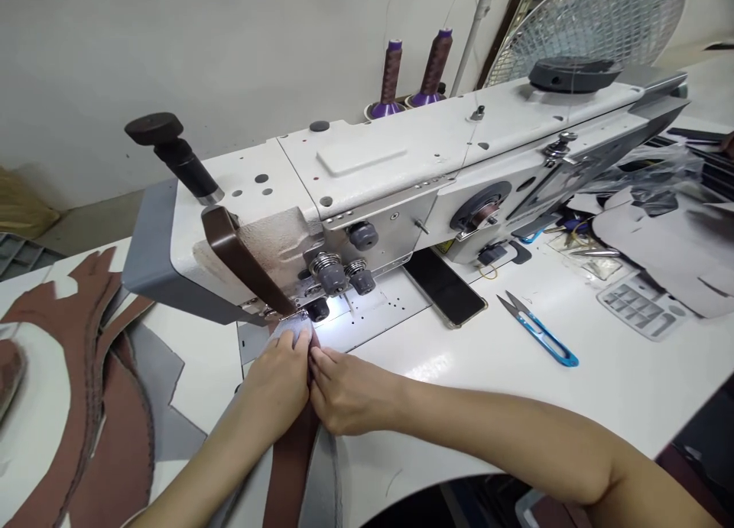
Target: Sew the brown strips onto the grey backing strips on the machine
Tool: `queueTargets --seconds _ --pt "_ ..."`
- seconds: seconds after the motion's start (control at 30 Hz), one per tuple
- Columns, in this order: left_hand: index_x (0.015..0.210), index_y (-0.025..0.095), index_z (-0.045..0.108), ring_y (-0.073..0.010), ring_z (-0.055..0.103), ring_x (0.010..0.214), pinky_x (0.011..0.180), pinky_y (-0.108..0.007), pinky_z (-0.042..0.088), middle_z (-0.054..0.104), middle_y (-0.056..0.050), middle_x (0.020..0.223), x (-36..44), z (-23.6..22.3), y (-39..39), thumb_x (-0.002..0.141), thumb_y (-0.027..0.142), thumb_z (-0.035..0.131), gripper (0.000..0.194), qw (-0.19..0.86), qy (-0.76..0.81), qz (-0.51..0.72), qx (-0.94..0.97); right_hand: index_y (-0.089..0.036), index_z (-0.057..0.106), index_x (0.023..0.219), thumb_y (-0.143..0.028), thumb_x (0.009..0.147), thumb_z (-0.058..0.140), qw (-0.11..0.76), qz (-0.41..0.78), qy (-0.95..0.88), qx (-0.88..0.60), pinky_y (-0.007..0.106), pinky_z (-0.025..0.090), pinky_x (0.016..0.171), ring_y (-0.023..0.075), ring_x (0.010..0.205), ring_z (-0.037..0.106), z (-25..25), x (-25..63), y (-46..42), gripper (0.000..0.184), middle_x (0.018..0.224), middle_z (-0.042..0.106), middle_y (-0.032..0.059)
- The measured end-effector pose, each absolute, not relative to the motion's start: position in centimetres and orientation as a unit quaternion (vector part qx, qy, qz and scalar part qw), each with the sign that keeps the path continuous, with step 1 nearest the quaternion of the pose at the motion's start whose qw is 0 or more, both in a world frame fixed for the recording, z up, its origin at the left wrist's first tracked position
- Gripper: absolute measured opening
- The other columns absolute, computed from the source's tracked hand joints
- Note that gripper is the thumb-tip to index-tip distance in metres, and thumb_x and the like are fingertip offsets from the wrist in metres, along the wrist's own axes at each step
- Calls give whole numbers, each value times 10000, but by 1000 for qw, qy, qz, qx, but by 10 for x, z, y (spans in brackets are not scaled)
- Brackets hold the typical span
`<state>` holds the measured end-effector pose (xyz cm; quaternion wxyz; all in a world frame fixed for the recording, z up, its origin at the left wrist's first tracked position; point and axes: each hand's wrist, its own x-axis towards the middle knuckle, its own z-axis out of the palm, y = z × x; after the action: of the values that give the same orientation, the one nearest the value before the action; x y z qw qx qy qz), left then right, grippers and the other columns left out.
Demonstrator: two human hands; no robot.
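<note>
Brown pieces (123,421) over here, left of the sewing machine (367,161); the left hand (278,379) is on the brown strip (291,474) at the machine's left end, clamped or not, I can't tell; the right hand (344,390) pinches the strip's edge; blue snips (542,333) in front of the machine.

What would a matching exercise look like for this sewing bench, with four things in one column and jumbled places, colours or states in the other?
Column one:
1. Left hand
2. Phone
3. Thread snips
4. Thread spools

Column two:
A. Blue handles
B. Standing behind the sewing machine
C. Fingertips on the grey piece
D. Black screen facing up

Right pairs: 1-C, 2-D, 3-A, 4-B.
</note>
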<state>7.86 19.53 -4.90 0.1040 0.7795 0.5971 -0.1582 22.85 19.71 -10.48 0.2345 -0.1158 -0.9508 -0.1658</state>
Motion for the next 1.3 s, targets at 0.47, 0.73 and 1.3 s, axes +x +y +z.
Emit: queueTargets --seconds 0.47,0.73,1.3 --pt "1272 101 559 -252 578 988 875 -368 463 614 -142 1087 84 -47 197 852 -9 337 489 80 573 -168 798 -34 651 827 -74 846 475 228 -172 -949 -134 512 450 803 337 798 639 -111 226 199 182 843 682 244" --pt "1276 102 552 -243 595 982 886 -353 458 609 -142 1108 86 -42 199 875 5 322 473 108 590 -178 780 -52 661 836 -78 844 477 226 -175 -949 -134 521 448 818 302 763 628 -114 225 200 187 840 691 213" --pt "1384 86 460 -242 620 1019 924 -351 468 618 -163 1121 85 -44 201 895 31 342 506 136 613 -172 759 -39 679 873 -74 853 491 221 -215 -942 -134 579 411 904 336 839 660 -113 223 202 193 877 699 215"
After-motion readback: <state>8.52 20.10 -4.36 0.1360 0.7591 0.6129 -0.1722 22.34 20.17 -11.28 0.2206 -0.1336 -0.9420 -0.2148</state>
